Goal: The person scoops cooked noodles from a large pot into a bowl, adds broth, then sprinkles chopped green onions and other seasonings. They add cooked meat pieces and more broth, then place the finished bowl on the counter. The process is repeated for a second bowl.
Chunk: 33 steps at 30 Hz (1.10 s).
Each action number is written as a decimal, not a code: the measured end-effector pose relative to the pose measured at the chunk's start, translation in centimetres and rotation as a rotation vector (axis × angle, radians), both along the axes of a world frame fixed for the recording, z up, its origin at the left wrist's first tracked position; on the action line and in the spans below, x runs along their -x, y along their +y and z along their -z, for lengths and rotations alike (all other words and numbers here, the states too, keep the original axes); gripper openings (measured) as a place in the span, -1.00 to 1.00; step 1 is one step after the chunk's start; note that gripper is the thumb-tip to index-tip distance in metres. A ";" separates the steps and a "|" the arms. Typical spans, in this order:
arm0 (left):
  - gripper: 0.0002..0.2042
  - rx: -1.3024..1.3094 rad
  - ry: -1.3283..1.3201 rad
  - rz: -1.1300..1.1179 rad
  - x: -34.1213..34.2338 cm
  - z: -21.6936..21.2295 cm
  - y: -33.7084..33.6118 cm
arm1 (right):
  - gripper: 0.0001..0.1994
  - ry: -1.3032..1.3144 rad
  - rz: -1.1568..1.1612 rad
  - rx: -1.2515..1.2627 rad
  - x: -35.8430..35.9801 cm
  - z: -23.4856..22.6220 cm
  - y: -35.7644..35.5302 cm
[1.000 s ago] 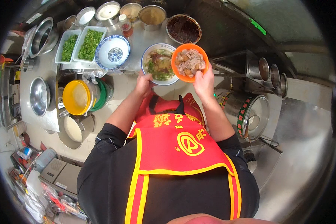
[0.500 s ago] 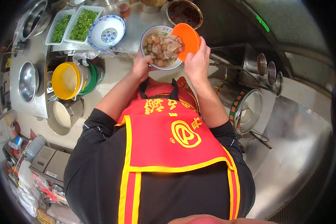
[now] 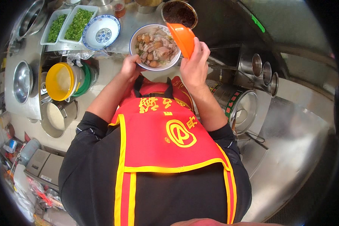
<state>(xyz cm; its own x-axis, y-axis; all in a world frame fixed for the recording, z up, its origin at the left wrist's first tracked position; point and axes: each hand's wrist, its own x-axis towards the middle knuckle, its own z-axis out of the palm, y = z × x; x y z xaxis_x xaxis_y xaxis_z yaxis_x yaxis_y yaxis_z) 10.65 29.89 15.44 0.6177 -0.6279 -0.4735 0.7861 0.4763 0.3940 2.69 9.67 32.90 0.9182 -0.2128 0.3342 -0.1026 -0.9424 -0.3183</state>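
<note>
My left hand [image 3: 130, 66] is closed on the near left rim of a white bowl with a blue edge [image 3: 175, 62]. Pieces of meat and brown chunks [image 3: 157, 48] in liquid, with bits of green, fill that bowl. My right hand [image 3: 195, 64] grips an orange bowl [image 3: 182, 38], which is tipped up on its side over the right rim of the white one. The inside of the orange bowl is turned away from view. To the left, on the counter, stands a second blue-and-white bowl [image 3: 101, 32] with nothing in it.
Two trays of chopped greens [image 3: 78, 25] sit at the far left, and a pot of dark sauce [image 3: 179, 14] stands behind the orange bowl. Below the counter are a yellow bucket [image 3: 60, 81] and a metal pot [image 3: 55, 116]. A large steel pot [image 3: 245, 113] stands at right.
The orange bowl has tilted further and its inside has turned from view. Meat that hung at its lip now lies in the white bowl. The whole view has shifted slightly.
</note>
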 end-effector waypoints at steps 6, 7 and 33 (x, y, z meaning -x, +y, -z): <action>-0.28 0.024 -0.023 -0.087 0.3 -1.5 1.9 | -0.45 -0.308 0.212 -0.601 1.1 1.1 -2.2; -0.29 0.010 -0.024 -0.097 0.5 -1.9 2.5 | -0.51 -0.302 0.279 -1.009 2.3 1.8 -2.5; -0.13 0.046 -0.262 0.343 -1.9 -7.4 -3.7 | -0.67 0.211 0.619 -0.928 23.6 12.8 -16.6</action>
<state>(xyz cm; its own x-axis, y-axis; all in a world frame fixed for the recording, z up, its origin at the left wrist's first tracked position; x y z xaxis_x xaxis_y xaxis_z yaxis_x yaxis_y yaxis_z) 12.51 26.23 22.89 0.4649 -0.8346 -0.2954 0.7784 0.2264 0.5855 -20.90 -6.93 20.07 0.5882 -0.7345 -0.3384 -0.6032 -0.1198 -0.7885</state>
